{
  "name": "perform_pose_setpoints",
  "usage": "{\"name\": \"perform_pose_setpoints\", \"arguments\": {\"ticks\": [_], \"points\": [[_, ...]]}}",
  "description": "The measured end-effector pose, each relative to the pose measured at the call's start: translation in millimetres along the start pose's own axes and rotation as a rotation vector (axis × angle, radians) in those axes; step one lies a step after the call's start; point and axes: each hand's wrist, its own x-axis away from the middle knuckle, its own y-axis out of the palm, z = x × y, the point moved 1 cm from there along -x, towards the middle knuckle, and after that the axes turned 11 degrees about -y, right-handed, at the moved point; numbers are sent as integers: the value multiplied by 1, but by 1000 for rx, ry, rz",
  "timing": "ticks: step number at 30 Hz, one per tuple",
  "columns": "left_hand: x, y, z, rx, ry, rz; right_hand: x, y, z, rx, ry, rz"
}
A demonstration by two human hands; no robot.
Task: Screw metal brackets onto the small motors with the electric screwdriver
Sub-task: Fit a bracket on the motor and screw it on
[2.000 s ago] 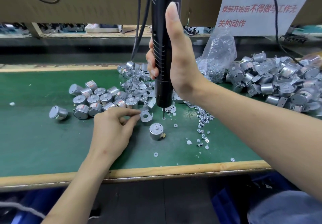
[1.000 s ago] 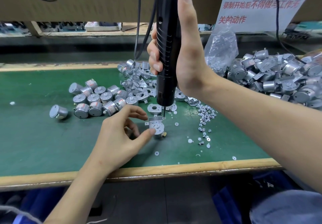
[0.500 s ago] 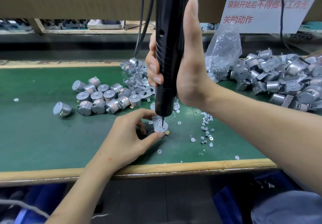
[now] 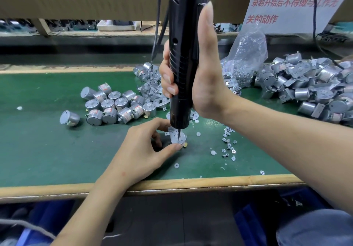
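Our left hand (image 4: 141, 150) pinches the small silver cylindrical motor (image 4: 181, 142) between thumb and forefinger, steadying it upright on the green-matted table (image 4: 47, 150) near its front edge. Our right hand (image 4: 202, 77) wraps round the black barrel-shaped electric screwdriver (image 4: 183, 54), thumb straight up its side. The tool stands vertical, its thin bit down on the flat silver metal bracket (image 4: 176, 135) lying on the motor's top.

We judge the motor light, rigid and smooth-sided, so it may twist or tip under the bit. It is best gripped low on the can, fingertips clear of the bit. The bracket looks like thin stiff sheet, likely to swing off its holes until a screw bites.

A cluster of bare silver motors (image 4: 114, 106) sits left and behind, with loose brackets (image 4: 150, 89) beyond the tool. Tiny screws (image 4: 228, 144) and white washers (image 4: 176, 165) lie scattered just right of the work, where one could slip under the can. Further right are a clear plastic bag (image 4: 248, 62) and a heap of bracketed motors (image 4: 309, 87).
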Motion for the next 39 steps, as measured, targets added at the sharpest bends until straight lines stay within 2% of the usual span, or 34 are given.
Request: {"name": "perform_pose_setpoints", "arguments": {"ticks": [10, 22, 31, 39], "points": [[0, 0, 2, 15, -35, -24, 2, 1, 4, -9, 6, -13], [-1, 10, 4, -36, -117, -39, 12, 7, 6, -17, -102, -92], [2, 11, 5, -46, -121, -8, 10, 8, 8, -26, -171, 0], [1, 13, 4, -73, -130, -12, 10, 3, 8, 89, -191, 118]]}}
